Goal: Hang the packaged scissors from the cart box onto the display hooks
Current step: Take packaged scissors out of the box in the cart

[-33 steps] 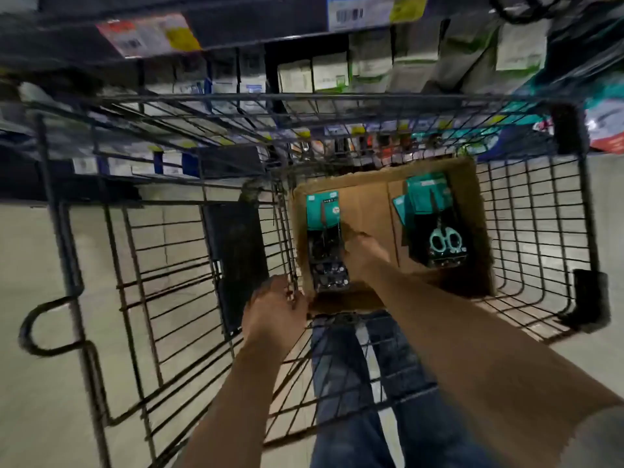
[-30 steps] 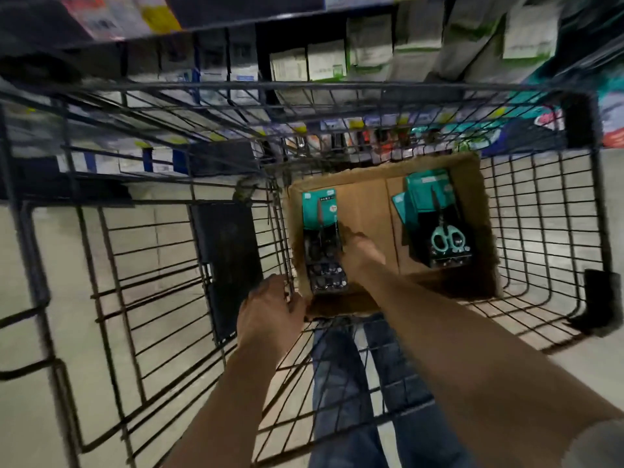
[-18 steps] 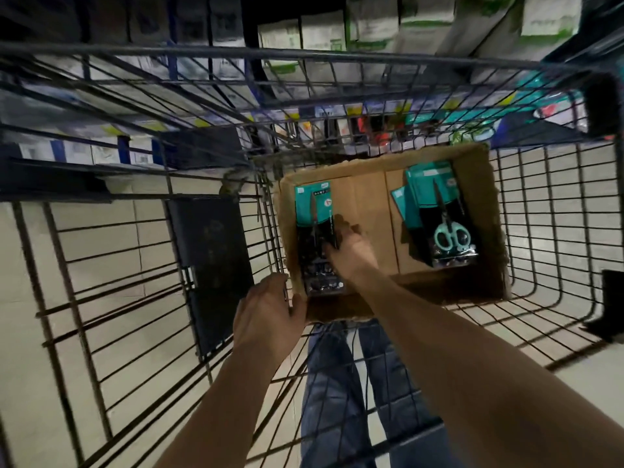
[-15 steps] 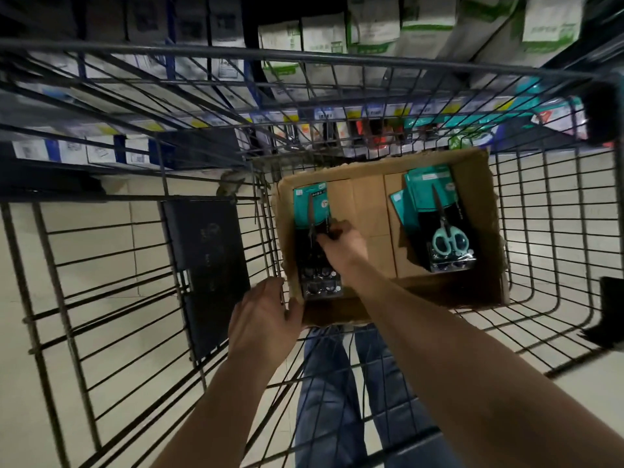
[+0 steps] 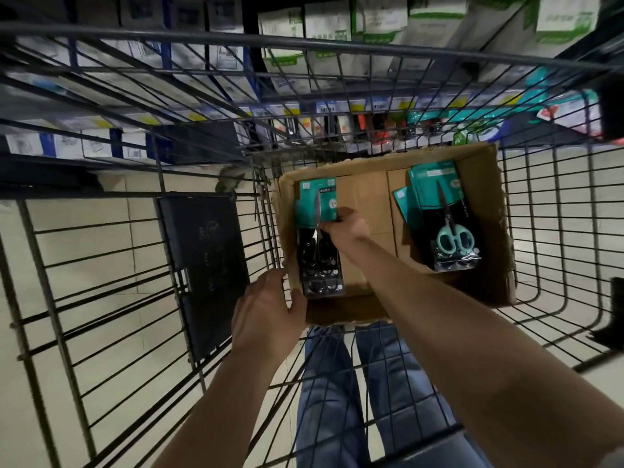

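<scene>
Blue denim jeans [image 5: 332, 393], bare forearms [image 5: 456, 319], grey sleeve edge [image 5: 616, 462] on right arm

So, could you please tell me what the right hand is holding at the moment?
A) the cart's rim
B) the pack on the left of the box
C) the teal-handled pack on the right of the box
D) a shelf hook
B: the right hand pinches the left pack at its card, while the teal-handled pack lies untouched on the right of the box.

2 scissors packs [image 5: 319, 238] [image 5: 442, 214] lie in the box [image 5: 499, 231], inside the cart [image 5: 557, 214].
</scene>
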